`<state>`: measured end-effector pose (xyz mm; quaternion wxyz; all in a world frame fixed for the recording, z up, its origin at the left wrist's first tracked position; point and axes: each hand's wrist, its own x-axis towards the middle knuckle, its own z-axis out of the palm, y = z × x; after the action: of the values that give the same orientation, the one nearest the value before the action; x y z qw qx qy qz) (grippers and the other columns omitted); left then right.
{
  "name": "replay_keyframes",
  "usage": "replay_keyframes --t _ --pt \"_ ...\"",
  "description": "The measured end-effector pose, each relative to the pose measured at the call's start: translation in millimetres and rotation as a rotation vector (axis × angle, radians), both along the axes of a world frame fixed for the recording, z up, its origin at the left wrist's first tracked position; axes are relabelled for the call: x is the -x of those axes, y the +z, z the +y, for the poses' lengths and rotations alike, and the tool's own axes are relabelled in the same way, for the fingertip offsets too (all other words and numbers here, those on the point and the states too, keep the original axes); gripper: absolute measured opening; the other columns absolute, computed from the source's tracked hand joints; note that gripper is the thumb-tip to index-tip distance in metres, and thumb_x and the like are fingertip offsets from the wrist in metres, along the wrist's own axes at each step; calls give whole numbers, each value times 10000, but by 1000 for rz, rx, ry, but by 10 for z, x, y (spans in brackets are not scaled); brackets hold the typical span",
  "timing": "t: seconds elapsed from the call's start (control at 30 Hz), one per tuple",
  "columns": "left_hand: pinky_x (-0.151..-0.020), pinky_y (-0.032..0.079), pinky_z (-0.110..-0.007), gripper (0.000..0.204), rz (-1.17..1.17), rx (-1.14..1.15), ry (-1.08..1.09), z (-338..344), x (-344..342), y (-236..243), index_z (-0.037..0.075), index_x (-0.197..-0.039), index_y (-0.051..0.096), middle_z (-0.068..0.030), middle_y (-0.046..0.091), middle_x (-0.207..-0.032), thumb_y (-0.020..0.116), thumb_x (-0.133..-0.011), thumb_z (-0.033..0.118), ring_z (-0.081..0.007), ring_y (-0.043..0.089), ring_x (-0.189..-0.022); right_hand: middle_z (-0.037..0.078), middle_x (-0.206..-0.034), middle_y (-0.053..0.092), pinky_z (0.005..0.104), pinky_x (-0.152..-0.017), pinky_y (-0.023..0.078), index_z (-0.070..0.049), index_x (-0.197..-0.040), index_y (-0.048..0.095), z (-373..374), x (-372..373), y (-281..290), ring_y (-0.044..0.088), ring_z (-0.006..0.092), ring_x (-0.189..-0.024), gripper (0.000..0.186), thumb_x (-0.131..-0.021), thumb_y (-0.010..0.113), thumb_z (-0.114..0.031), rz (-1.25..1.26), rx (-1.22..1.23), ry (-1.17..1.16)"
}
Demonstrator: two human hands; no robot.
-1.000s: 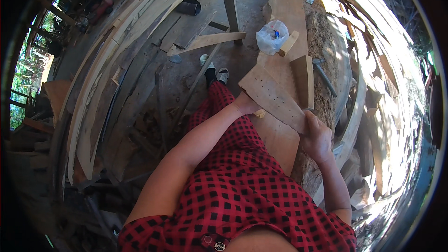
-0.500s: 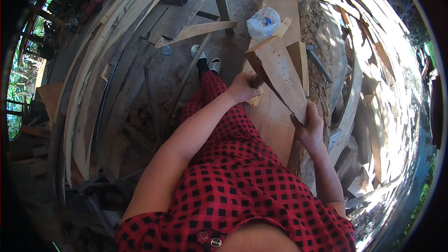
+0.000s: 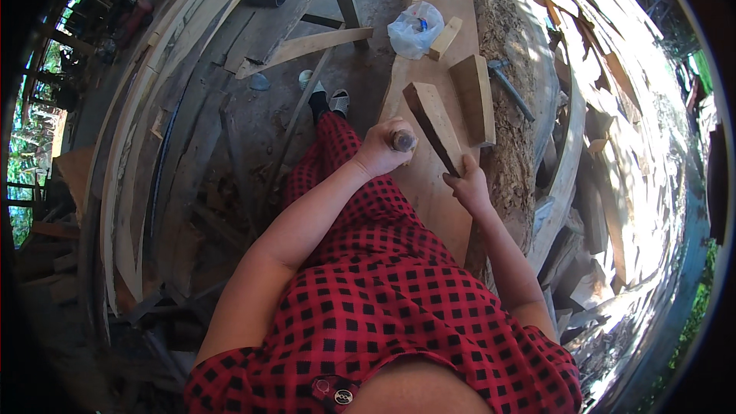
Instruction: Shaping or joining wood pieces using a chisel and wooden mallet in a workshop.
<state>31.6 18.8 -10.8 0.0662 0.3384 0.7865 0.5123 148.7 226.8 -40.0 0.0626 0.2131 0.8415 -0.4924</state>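
My left hand (image 3: pixel 379 155) is closed around a round wooden handle (image 3: pixel 402 139), whose blunt brown end points up. The rest of that tool is hidden beneath the fist. In my right hand (image 3: pixel 471 184) is a tapered wooden block (image 3: pixel 437 116), gripped at its narrow near end. Its wide end tilts up and away, and its dark side faces left. Both hands are over a long wooden plank (image 3: pixel 441 218). Just right of the held block, a second wedge-shaped wooden block (image 3: pixel 474 96) rests on the plank.
Farther up the plank lie a clear plastic bag (image 3: pixel 415 31) with something blue inside and a small wood piece (image 3: pixel 445 38). A hammer (image 3: pixel 512 92) lies on the rough log (image 3: pixel 506 149) at right. Long boards (image 3: pixel 172 54) curve along the left; scrap wood lies at right.
The block in my right hand has turned to stand narrower in view and come lower, away from the second block. My left hand has moved slightly left, with the handle end now showing upward.
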Motion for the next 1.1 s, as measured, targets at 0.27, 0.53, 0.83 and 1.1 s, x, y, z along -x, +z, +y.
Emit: replay_keyframes --t 0.27,0.53,0.83,1.1 --pt "-704 502 -381 167 71 18 26 4 -137 57 89 -770 551 -81 586 -810 685 -672 77 -313 610 -785 269 -941 639 490 -825 477 10 -1097 430 -200 138 -198 613 427 -945 388 -758 574 -111 -262 -412 287" --pt "-685 495 -393 222 622 295 -337 12 -580 -254 107 -823 505 -91 515 -839 662 -666 109 -314 596 -795 274 -998 637 466 -856 484 12 -1095 469 -99 234 -155 615 408 -990 349 -763 506 -88 -294 -450 342" --pt "-677 494 -236 147 -30 -305 414 -243 101 -146 41 -844 587 -15 631 -782 708 -769 4 -73 597 -714 270 -1057 623 464 -888 467 -3 -1146 467 -60 232 -186 591 397 -1047 403 -756 518 -95 -341 -378 331" --pt "-613 456 -226 138 -153 -249 400 -5 190 33 53 -702 620 24 610 -686 746 -757 72 -61 558 -619 182 -728 630 391 -614 513 24 -958 529 24 114 -303 644 290 -632 363 -714 709 -174 -253 23 134"
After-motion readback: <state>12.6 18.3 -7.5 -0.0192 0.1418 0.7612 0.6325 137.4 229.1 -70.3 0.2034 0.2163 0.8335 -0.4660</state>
